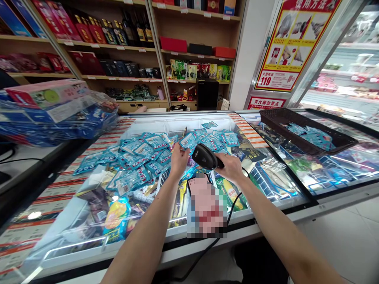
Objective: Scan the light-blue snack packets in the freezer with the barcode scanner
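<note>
My right hand is wrapped round the handle of a black barcode scanner, whose head points to the left over the freezer's glass top. Beside it, my left hand has its fingers pinched at the lower edge of a small blue packet with a white label. Many more blue packets lie in a loose heap on the glass around and beyond my hands. Below the scanner a phone, its screen blurred out, rests on the glass. A black cable runs from the scanner down over the front edge.
Frozen goods in bags show through the glass. At the right stands a dark brown basket with some blue packets in it. Plastic-wrapped boxes are stacked at the left. Wooden shelves with bottles and boxes rise behind.
</note>
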The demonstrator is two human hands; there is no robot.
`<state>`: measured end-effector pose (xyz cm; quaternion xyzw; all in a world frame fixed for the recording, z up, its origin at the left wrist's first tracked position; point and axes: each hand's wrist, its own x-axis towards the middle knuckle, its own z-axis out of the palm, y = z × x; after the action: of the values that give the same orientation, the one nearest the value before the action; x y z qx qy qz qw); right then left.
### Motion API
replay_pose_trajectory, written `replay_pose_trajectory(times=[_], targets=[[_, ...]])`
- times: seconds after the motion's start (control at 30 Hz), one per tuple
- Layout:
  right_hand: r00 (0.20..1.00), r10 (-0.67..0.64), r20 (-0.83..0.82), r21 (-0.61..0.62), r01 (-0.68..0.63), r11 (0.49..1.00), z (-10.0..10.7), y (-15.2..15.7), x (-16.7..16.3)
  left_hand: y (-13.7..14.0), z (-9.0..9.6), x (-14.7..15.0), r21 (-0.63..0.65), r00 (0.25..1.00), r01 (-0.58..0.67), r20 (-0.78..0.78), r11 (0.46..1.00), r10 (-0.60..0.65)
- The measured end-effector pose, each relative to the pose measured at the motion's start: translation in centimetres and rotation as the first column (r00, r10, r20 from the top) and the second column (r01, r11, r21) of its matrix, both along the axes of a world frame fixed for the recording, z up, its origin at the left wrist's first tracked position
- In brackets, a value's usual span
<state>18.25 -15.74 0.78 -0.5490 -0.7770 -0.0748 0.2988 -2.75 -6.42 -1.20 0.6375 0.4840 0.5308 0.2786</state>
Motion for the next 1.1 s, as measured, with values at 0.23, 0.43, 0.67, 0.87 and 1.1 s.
replay_pose_trajectory(times=[0.23,0.43,0.67,0.87,1.1], targets=[[0.994,-0.112,0.018,-0.018,0.113,0.993,0.0,0.3,0.6,-0.7,0.6,-0.1,0.132,0.973,-0.231,0.006,0.964,0.233],[0.928,-0.373,-0.007,-0.02,0.373,0.928,0.4,0.6,1.8,-1.2,2.1,-1.6,0.224,0.917,-0.382,-0.033,0.897,0.398],[0.908,-0.418,-0.041,-0.051,0.416,0.908,1.7,0.0,2.5,-1.7,3.1,-3.7,0.374,0.697,-0.515,-0.34,0.771,0.631],[0.907,-0.42,-0.02,-0.07,0.418,0.906,2.4,-0.4,2.3,-2.1,2.5,-2.5,0.401,0.693,-0.181,-0.596,0.898,0.406],[0.908,-0.419,-0.026,-0.106,0.414,0.904,2.8,-0.6,2.4,-1.6,1.4,-3.1,0.418,0.605,-0.205,-0.657,0.885,0.45]])
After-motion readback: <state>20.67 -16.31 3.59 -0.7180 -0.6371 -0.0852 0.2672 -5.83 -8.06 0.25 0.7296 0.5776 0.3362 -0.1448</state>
